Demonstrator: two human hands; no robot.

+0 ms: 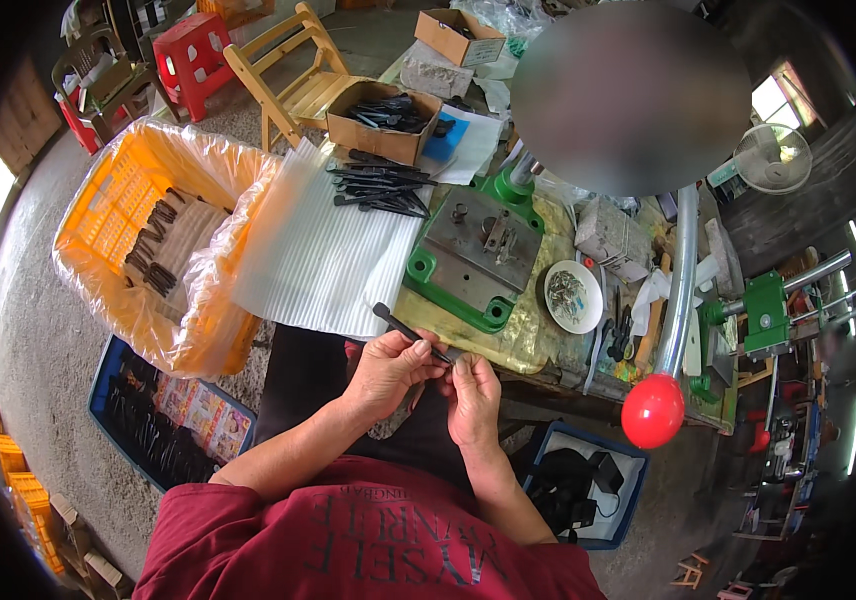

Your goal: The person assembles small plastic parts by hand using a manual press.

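Note:
Both my hands are in front of my chest at the near edge of the workbench. A slim black piece [398,324] with a wider, rounded end slants between them; its exact kind I cannot make out. My left hand [384,374] pinches it along its shaft, the wider end poking out to the upper left. At its lower right end, my right hand [473,398] has thumb and fingers closed on the tip. Just beyond stands a green hand press [496,312] with a steel plate [468,240]. Similar black pieces [383,185] lie piled on white ribbed foam sheeting [323,270].
A plastic-lined yellow crate [98,225] holding black pieces stands left. A cardboard box [373,140] of black parts sits at the back. Right of the press are a white bowl [573,297] of small metal parts and a lever's red ball knob [653,411]. Blue trays [108,410] flank me below.

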